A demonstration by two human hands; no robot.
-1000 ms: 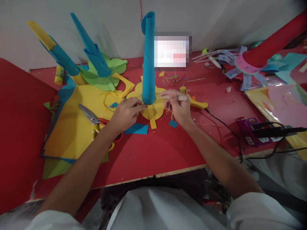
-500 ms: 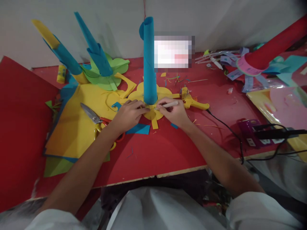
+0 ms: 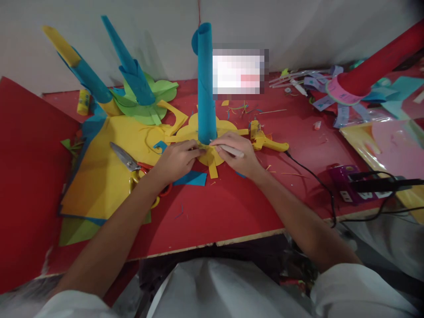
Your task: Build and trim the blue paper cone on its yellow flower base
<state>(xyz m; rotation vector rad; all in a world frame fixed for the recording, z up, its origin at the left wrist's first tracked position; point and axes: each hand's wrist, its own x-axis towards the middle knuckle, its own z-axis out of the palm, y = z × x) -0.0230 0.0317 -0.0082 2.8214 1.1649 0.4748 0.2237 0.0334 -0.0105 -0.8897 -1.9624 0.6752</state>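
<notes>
A: "On the red table before you, a blue paper tube stands upright on a yellow flower-shaped base. How are you holding things?"

B: "Your left hand rests at the base, beside the tube's foot; whether it pinches paper, I can't tell. Your right hand grips a pale pen-like tool, tip near that foot."

A: "I'd keep the base flat and guide the tip lightly."

B: "Your yellow cylinder, far left, has a label, too blurred to read."
</notes>
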